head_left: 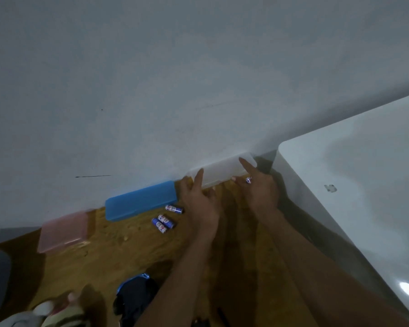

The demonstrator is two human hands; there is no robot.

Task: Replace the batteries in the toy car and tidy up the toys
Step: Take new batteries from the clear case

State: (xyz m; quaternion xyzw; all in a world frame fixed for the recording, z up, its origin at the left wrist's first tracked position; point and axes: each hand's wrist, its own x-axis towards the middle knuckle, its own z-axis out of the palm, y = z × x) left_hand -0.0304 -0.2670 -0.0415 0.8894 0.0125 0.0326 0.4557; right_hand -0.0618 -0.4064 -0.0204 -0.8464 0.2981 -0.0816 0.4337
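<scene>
Both hands worked the translucent white plastic case (222,171) against the wall: left hand (197,201) gripping its edge, right hand (257,187) also pinching a blue-and-white battery (249,180). Opening the case likely came next; three loose batteries (167,219) lay on the wooden counter (128,251).

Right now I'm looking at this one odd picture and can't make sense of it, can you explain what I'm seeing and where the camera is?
There is no machine here. The camera sits on a person's head and looks down at their two bare arms over a wooden table set against a pale wall.

Both hands grip a clear plastic case at the wall. The left hand holds its left end; the right hand holds its right end and also pinches a small battery.

Left of that lie a blue case and a pink case. Three loose batteries lie near the blue one. A dark toy car sits close to the person.
</scene>
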